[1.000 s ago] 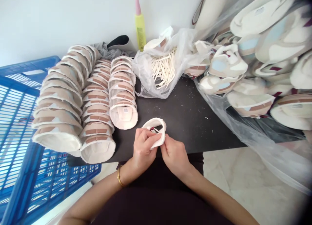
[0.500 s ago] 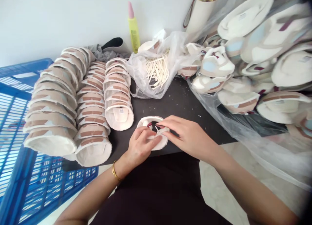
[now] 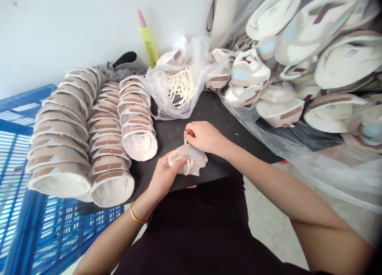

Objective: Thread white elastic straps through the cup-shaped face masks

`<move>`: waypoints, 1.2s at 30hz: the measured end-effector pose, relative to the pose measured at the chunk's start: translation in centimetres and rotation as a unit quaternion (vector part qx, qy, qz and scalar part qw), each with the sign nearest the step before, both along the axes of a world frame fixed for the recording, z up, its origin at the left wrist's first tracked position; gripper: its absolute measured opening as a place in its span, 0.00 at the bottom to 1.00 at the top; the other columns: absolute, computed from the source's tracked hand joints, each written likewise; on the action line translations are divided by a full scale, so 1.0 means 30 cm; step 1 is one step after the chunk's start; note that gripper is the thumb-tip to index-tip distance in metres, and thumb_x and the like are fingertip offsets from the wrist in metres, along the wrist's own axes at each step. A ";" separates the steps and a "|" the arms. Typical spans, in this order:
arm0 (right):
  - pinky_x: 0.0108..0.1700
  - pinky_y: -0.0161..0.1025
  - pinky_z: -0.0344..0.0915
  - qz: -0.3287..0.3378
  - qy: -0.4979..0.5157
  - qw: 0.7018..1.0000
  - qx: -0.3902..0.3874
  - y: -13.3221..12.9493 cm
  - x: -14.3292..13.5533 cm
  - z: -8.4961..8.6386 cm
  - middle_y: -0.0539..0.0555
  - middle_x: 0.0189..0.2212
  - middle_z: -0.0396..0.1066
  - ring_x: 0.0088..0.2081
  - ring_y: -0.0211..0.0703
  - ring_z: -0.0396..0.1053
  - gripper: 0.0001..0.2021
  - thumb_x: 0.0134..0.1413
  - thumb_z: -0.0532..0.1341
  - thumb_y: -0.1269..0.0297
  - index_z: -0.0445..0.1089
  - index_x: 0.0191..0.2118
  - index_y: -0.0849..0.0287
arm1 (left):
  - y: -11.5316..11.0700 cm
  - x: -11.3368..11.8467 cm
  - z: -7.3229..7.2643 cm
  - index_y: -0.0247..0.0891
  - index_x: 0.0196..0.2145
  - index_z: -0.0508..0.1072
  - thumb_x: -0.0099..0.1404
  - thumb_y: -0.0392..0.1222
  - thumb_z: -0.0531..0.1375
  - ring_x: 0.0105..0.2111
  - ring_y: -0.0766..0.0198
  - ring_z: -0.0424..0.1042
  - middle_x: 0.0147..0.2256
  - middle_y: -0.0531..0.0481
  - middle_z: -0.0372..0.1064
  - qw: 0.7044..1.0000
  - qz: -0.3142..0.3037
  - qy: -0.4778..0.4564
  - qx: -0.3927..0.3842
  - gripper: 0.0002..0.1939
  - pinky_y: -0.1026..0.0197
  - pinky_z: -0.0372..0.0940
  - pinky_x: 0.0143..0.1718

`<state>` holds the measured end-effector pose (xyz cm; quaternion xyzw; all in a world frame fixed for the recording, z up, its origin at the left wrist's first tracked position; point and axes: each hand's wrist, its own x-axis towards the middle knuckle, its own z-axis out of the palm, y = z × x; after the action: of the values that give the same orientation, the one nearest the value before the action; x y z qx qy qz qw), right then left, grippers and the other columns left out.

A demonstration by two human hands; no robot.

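My left hand (image 3: pixel 163 175) is closed on a small cream and beige shoe upper (image 3: pixel 195 155), its thumb pressed on the near side. A pale lace (image 3: pixel 188 167) loops through the upper near that thumb, and a strand rises from its far edge to my right hand (image 3: pixel 205 136). The right hand is closed around a thin tool (image 3: pixel 190 132) with an orange-brown handle and a dark, narrow tip pointing left. It is just above the upper's far edge. My fingers hide most of the handle, and whether they also grip the lace strand is unclear.
Rows of nested shoe uppers (image 3: pixel 109 159) stand at left beside a blue plastic basket (image 3: pixel 18 227). A clear bag (image 3: pixel 152 84) of cut laces, a yellow bottle (image 3: pixel 148 44) and a cream flask (image 3: pixel 223 18) are behind. More uppers (image 3: pixel 277 112) fill a plastic bag at right.
The shoe upper has turned over from its open side. My right hand has moved off it, up and away, and now shows the thin tool. The whole view has shifted slightly.
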<state>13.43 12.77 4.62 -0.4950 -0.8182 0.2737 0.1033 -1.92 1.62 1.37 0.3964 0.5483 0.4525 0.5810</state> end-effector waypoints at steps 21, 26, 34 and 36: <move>0.35 0.34 0.61 -0.074 0.169 0.980 0.067 -0.339 0.031 -0.071 0.51 0.37 0.73 0.35 0.38 0.71 0.05 0.62 0.61 0.66 0.74 0.42 0.56 | -0.001 0.021 0.029 0.37 0.57 0.70 0.60 0.38 0.66 0.56 0.53 0.70 0.54 0.43 0.72 0.977 0.102 -0.188 -0.002 0.26 0.55 0.64 0.57; 0.33 0.34 0.62 -0.128 0.279 0.951 0.028 -0.325 0.005 -0.138 0.50 0.33 0.73 0.31 0.38 0.69 0.03 0.61 0.62 0.67 0.73 0.35 0.57 | -0.034 0.038 -0.013 0.39 0.57 0.67 0.54 0.32 0.69 0.55 0.54 0.71 0.54 0.44 0.72 0.988 0.068 -0.135 0.003 0.33 0.55 0.64 0.57; 0.37 0.36 0.62 -0.110 0.224 0.968 0.014 -0.333 -0.001 -0.139 0.52 0.35 0.72 0.33 0.41 0.69 0.04 0.64 0.58 0.66 0.69 0.38 0.57 | -0.044 0.048 -0.091 0.38 0.53 0.68 0.58 0.35 0.65 0.49 0.57 0.74 0.49 0.45 0.74 0.992 0.107 0.055 0.045 0.25 0.57 0.67 0.52; 0.37 0.36 0.61 -0.101 0.201 0.974 0.012 -0.341 -0.003 -0.138 0.52 0.36 0.72 0.34 0.42 0.69 0.04 0.65 0.57 0.66 0.68 0.39 0.57 | -0.040 0.050 -0.083 0.37 0.51 0.69 0.56 0.34 0.65 0.49 0.55 0.74 0.46 0.45 0.75 0.988 0.108 0.098 0.049 0.24 0.57 0.67 0.52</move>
<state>13.32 2.53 0.49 -0.5088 -0.7296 0.3456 0.2989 -0.42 0.43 -1.11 0.4051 0.6194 0.4977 0.4522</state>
